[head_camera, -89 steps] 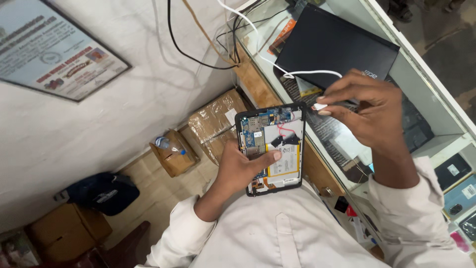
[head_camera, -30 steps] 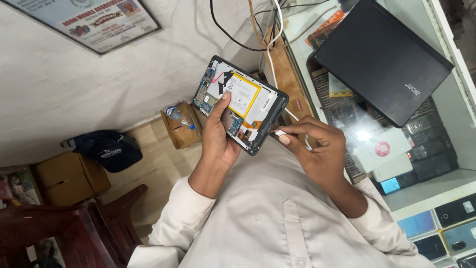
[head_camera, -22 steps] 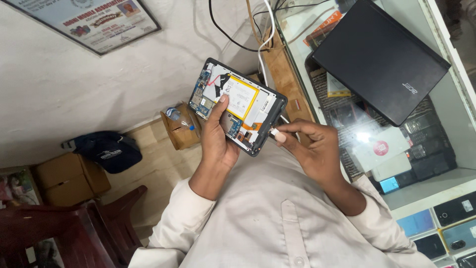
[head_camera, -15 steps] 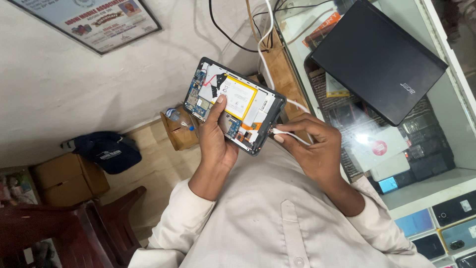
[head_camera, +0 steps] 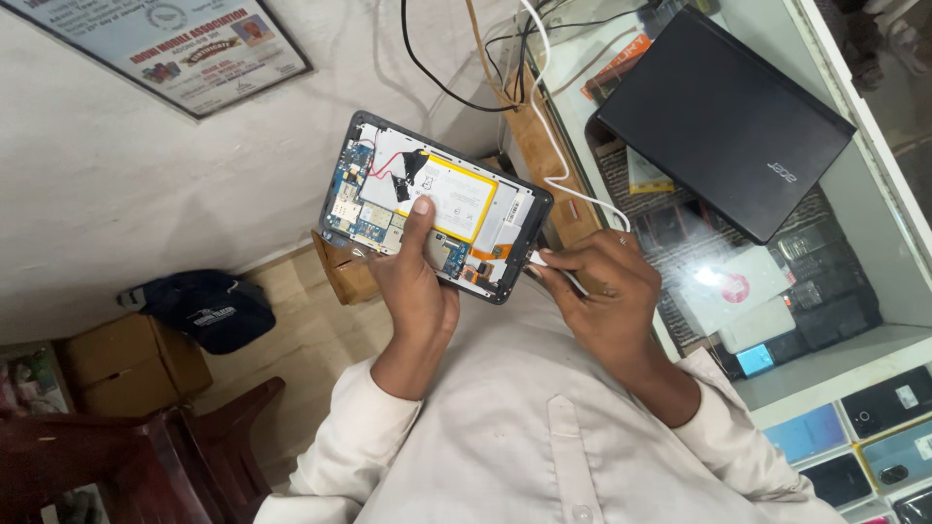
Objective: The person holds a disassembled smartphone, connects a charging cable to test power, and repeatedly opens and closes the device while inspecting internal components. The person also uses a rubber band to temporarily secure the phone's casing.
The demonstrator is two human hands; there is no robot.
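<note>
Gripping the opened tablet [head_camera: 434, 219], left hand [head_camera: 413, 286]; right hand [head_camera: 602, 296] pinches white cable plug [head_camera: 540, 258].

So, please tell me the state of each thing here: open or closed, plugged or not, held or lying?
tablet: back cover off, battery and circuit boards exposed, held up in the left hand.
white cable: its plug pinched by the right hand at the tablet's edge; whether fully seated, cannot tell.
black laptop: lid closed, lying on the glass counter.
dark cap: lying on the floor.

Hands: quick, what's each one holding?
Left hand: shut on the opened tablet.
Right hand: fingers pinch the white cable plug at the tablet's edge.
</note>
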